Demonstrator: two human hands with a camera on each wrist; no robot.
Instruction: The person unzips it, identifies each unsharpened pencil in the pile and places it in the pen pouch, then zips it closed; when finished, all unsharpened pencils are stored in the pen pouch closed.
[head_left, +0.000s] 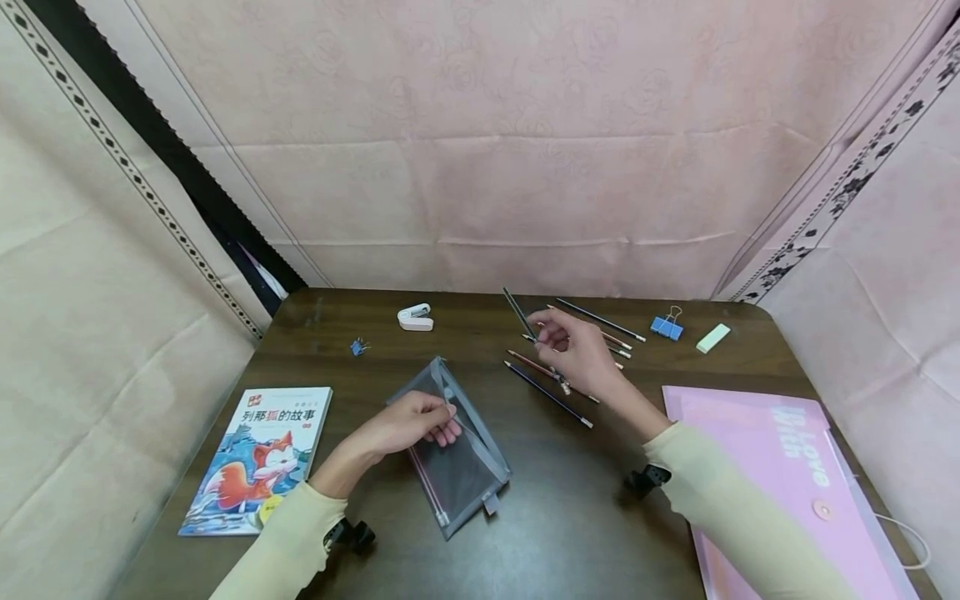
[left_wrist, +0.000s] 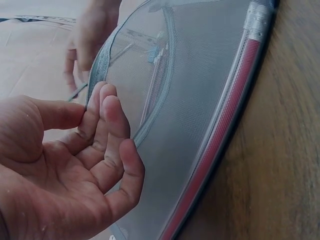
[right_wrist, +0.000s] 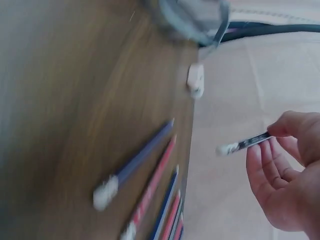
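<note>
My left hand [head_left: 420, 423] pinches the opening edge of a grey mesh zip pouch [head_left: 468, 471] in the middle of the table. Inside it, a red pencil [left_wrist: 231, 95] with a white eraser end lies along one side in the left wrist view. My right hand [head_left: 573, 350] grips a dark pencil [head_left: 517, 310] between thumb and fingers, above the table. The same pencil [right_wrist: 250, 142] shows its white eraser end in the right wrist view. Under and beside that hand lie several loose pencils, among them a blue pencil [head_left: 547, 393] and a red pencil [right_wrist: 156, 182].
A white stapler [head_left: 416, 317] and a small blue clip [head_left: 358, 347] lie at the back left. A blue binder clip [head_left: 666, 326] and a pale green eraser [head_left: 712, 338] sit at the back right. A fox storybook [head_left: 258, 458] lies left, a pink folder [head_left: 772, 475] right.
</note>
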